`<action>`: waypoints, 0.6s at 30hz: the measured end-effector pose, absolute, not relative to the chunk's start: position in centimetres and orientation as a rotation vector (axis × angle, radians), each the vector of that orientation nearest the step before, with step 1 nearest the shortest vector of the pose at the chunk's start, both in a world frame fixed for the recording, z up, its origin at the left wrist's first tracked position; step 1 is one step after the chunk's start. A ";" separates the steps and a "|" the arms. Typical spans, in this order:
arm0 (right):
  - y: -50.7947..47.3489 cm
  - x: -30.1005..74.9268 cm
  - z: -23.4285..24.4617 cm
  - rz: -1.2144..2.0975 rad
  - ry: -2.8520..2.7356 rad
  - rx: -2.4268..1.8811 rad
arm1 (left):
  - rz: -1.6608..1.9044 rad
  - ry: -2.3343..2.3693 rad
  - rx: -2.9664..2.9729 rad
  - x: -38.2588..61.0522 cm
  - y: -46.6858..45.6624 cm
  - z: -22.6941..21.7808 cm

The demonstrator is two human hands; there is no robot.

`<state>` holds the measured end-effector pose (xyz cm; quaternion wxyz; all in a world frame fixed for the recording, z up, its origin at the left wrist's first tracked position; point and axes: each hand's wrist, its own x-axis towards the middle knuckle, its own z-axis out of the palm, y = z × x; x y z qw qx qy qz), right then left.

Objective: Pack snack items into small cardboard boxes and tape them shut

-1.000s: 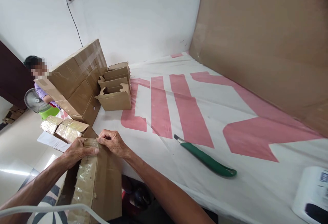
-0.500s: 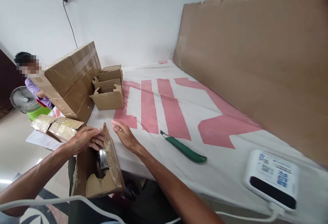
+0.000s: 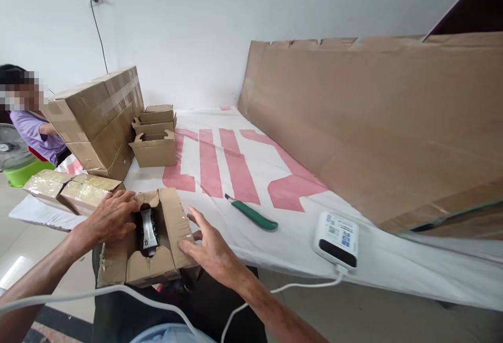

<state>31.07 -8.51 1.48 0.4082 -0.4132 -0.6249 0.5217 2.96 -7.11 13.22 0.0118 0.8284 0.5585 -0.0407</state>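
Observation:
An open cardboard box (image 3: 155, 269) stands at the table's near edge, its flaps spread apart. Inside lies a black and silver item (image 3: 149, 230) with small print; its kind I cannot make out. My left hand (image 3: 112, 218) is curled over the box's left side, fingertips inside the rim. On the other side, my right hand (image 3: 212, 251) takes the right flap between its thumb on top and the fingers at the outer edge. A green-handled utility knife (image 3: 254, 215) rests on the cloth to the right of the box.
Two taped boxes (image 3: 84, 192) sit at left, before a stack of large cartons (image 3: 98, 118). Open small boxes (image 3: 154, 149) stand behind. A white device (image 3: 337, 238) with a cable lies right. A large cardboard sheet (image 3: 353, 123) leans behind; a person (image 3: 37, 133) sits far left.
My hands have moved apart to the box's two sides. The right flap now leans outward, showing more of the item inside. My view has turned to the right.

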 end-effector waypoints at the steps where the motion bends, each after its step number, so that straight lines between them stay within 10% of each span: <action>1: -8.7 31.2 1.5 1.345 -1.530 -1.075 | -0.137 1.796 2.588 2.3 -7.6 12.8; 9: -11.4 29.7 1.9 1.432 -1.387 -0.954 | 0.086 1.948 2.525 1.1 -9.0 8.9; 18: -14.2 27.1 1.0 0.337 -1.890 -0.708 | 0.734 1.934 2.307 1.3 -10.6 4.4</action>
